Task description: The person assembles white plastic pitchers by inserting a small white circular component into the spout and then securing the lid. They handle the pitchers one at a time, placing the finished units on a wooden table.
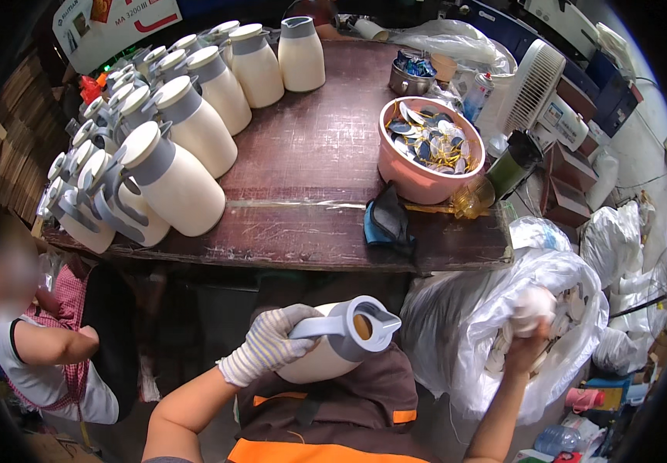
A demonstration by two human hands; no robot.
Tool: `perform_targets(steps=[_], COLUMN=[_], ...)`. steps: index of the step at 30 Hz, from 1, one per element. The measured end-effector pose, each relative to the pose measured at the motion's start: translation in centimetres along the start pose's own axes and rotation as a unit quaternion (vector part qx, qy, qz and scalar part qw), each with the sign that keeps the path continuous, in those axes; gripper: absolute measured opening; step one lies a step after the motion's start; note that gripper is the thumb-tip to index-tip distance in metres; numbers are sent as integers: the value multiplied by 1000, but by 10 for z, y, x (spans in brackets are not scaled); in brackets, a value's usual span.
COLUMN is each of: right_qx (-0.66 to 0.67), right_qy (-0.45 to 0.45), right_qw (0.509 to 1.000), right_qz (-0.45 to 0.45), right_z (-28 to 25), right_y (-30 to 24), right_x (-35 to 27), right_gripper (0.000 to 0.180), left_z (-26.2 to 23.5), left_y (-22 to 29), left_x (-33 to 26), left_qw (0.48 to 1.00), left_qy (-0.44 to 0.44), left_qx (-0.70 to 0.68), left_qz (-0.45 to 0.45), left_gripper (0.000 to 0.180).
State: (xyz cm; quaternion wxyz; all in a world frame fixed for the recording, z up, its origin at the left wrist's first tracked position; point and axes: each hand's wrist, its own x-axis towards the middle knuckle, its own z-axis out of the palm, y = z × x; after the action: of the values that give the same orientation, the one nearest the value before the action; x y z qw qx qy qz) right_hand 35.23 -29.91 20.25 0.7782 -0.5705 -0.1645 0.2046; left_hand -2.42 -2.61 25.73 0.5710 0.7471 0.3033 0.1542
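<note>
While the gloved left hand (272, 343) closes on the handle of a lidless cream jug (333, 347) held over the lap, below the worktop (310, 154), the right hand (533, 309) apparently clutches a lid in the plastic bag (503, 309); that one-handed grip could let the jug tip.

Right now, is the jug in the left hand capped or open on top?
Open. The jug, held by its handle in the gloved left hand, lies tipped on its side, and its round mouth shows with no lid on it.

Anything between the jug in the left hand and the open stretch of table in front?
Nothing visible. The jug in the left hand sits below the table edge; only a dark cloth lies near that edge, to the right.
</note>
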Motion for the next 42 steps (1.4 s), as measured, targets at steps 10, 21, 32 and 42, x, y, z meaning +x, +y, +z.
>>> perform_targets(steps=[10,21,32,42], right_qx=[-349,-235,-402,-331], right_qy=[-541,-677,-416,-626], right_qw=[737,582,809,563], right_qz=[-206,-385,-103,-425], right_z=[250,302,262,293], right_y=[0,-25,17,-14], right_x=[-52,-96,-48,-91], right_gripper=[70,56,73,55], left_z=[-13,-29,34,-47], left_y=[-6,-68,-27,-60], left_x=[-23,29,-29,-4], left_qw=[998,989,990,989], left_qy=[29,-81,-78,41], left_qx=[56,-111,49,-141], left_qz=[28,46,107,-10], left_gripper=[34,30,43,39])
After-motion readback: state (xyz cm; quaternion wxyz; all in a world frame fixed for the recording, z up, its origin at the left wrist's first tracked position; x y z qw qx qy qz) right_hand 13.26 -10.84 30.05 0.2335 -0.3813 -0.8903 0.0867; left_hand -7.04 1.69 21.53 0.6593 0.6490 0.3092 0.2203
